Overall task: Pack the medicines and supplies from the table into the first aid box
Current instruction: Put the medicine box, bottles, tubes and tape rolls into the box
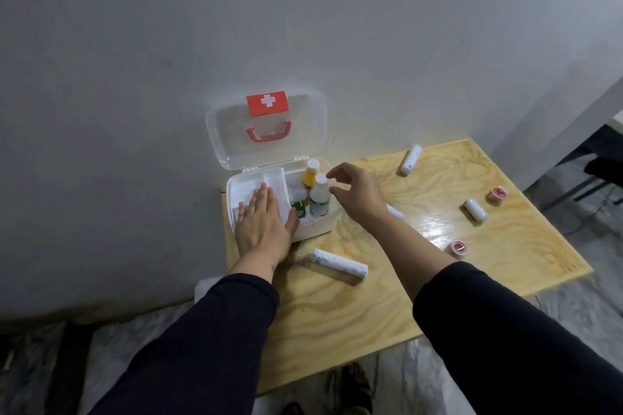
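The white first aid box stands open at the table's far left, its clear lid leaning against the wall. Inside stand a white bottle, a yellow bottle and a small green item. My left hand lies flat, fingers together, on the box's inner tray. My right hand hovers just right of the white bottle's cap, fingers spread, holding nothing. On the table lie white bandage rolls and two pink tape rolls.
The light wooden table butts against a grey wall. Another white item peeks out behind my right wrist. A dark chair frame stands off the table's right side. Sandalled feet show below the near edge.
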A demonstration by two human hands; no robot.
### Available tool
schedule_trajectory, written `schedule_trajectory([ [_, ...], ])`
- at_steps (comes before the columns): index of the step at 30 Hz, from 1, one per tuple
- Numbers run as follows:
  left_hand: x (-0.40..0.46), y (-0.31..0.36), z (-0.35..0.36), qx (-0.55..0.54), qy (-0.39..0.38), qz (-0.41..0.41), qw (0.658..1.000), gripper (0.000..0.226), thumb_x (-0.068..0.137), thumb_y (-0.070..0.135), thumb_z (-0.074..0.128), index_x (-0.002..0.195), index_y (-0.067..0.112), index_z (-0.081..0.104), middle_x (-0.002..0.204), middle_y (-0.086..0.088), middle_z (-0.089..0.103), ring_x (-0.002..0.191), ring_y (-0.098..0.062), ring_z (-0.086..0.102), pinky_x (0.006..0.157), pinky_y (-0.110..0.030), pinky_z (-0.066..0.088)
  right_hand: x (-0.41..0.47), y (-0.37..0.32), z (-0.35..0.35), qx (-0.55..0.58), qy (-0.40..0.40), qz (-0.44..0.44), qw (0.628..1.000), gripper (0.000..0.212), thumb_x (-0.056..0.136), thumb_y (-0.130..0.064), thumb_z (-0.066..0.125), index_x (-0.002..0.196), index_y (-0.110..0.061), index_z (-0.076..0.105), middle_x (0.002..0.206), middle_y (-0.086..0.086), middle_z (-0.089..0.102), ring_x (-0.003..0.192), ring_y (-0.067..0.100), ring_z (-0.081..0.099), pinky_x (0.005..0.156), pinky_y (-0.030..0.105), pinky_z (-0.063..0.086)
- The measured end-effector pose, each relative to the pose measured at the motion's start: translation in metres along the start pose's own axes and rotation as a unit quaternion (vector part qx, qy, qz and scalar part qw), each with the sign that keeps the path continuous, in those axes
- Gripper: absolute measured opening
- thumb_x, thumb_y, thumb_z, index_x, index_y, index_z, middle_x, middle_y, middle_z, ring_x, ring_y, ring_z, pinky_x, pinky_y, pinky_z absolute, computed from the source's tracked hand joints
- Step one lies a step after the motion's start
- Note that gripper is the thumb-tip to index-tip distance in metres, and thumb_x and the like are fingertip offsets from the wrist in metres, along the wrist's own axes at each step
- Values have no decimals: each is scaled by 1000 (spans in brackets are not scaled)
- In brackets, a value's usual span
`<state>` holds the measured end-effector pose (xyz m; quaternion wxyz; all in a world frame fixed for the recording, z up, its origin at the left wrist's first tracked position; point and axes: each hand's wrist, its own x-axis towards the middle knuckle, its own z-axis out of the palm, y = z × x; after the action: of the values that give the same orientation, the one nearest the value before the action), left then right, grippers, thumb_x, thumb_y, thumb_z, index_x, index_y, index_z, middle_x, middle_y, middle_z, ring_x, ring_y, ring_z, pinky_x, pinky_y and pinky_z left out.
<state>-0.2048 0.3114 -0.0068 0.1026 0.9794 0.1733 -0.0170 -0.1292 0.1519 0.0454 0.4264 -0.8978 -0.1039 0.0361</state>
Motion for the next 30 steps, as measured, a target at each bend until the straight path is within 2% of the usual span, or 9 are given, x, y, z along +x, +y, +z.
schedule_trajectory([
  [8, 1, 0, -2, 10, -9, 8, 1000, 71, 96, 52, 15, 153, 10, 8, 163, -4, 0, 150, -18, 4, 121, -39, 1, -18, 35, -28, -56, 30, 41, 997, 18, 85, -7, 62, 100, -12, 72, 113, 9, 70, 111, 22, 61, 93, 29, 46],
  [12, 1, 1, 0, 9, -2, 2, 1000, 70, 96, 52, 15, 153, 10, 9, 163, -3, 2, 150, -17, 5, 121, -38, 1, -16, 67, -33, -113, 19, 79, 990, 20, 88, -13, 60, 104, -15, 71, 122, 9, 65, 112, 26, 59, 85, 29, 44],
  [16, 3, 1, 3, 12, 12, -1, 1000, 70, 96, 51, 17, 152, 10, 11, 163, -4, 5, 149, -18, 8, 121, -38, 3, -4, 93, -30, -149, 20, 101, 983, 25, 87, -6, 56, 104, -16, 72, 120, 8, 65, 106, 28, 60, 83, 32, 48],
  [19, 5, 0, 5, 13, 19, -3, 1000, 70, 95, 51, 19, 152, 11, 14, 163, -3, 8, 149, -17, 10, 121, -39, 4, 5, 105, -24, -167, 10, 99, 981, 25, 88, -9, 54, 104, -18, 73, 120, 6, 65, 105, 28, 60, 83, 33, 50],
  [21, 5, 0, 6, 11, 24, -4, 1000, 70, 95, 50, 20, 152, 11, 16, 163, -3, 9, 149, -17, 11, 121, -38, 4, 8, 111, -19, -174, -2, 104, 979, 25, 90, -12, 52, 105, -17, 72, 119, 8, 65, 103, 30, 61, 82, 34, 49],
  [24, 4, 0, 7, 15, 28, -6, 999, 70, 94, 51, 19, 152, 11, 16, 163, -3, 9, 149, -17, 12, 121, -38, 4, 8, 115, -13, -167, -3, 109, 980, 25, 89, -7, 53, 102, -16, 73, 118, 9, 65, 100, 31, 61, 79, 31, 47],
  [30, 2, 1, 3, 15, 22, -6, 1000, 70, 94, 51, 19, 152, 11, 16, 163, -3, 9, 149, -17, 12, 121, -38, 4, -25, 101, -9, -122, -28, 75, 989, 21, 84, -6, 61, 92, -17, 76, 117, 3, 66, 104, 25, 61, 90, 31, 48],
])
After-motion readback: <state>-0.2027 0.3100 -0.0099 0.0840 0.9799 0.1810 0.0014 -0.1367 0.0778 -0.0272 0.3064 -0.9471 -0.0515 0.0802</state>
